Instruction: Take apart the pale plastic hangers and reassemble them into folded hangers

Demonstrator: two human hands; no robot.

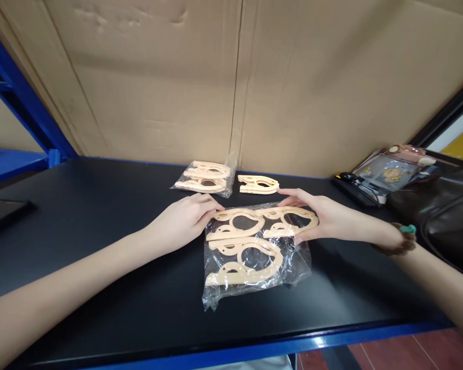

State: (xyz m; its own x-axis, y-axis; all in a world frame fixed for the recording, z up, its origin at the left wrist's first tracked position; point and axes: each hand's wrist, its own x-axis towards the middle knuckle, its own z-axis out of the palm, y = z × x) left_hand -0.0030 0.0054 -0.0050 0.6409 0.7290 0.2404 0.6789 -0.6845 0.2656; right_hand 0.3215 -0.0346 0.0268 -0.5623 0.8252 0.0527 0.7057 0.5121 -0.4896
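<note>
A blue rack (34, 108) stands at the far left, and a dark flat object (5, 215) lies at that edge of the black desk (100, 205). Farther right, near the cardboard wall (154, 92), rests a small packet (206, 184) of folded beige hangers. In front of it is the left hand (187, 218), its fingers drawn together and pinching the upper left corner of a clear bag (297, 264).

The bag lies flat to the right of those fingers: one hanger (260, 226) sits just beside the fingertips, another (235, 278) below it, nearer the desk's front edge. Behind the bag lies a loose hanger (256, 189). At the bag's upper right, the right hand (327, 218) curls around the rounded end of the right-hand hanger (283, 233), forefinger above and thumb below; through the glare on the film, I can't say whether this hanger is fully inside. A bracelet (403, 240) circles that wrist. Beyond are a printed pouch (389, 172) and a dark leather bag (440, 210).
</note>
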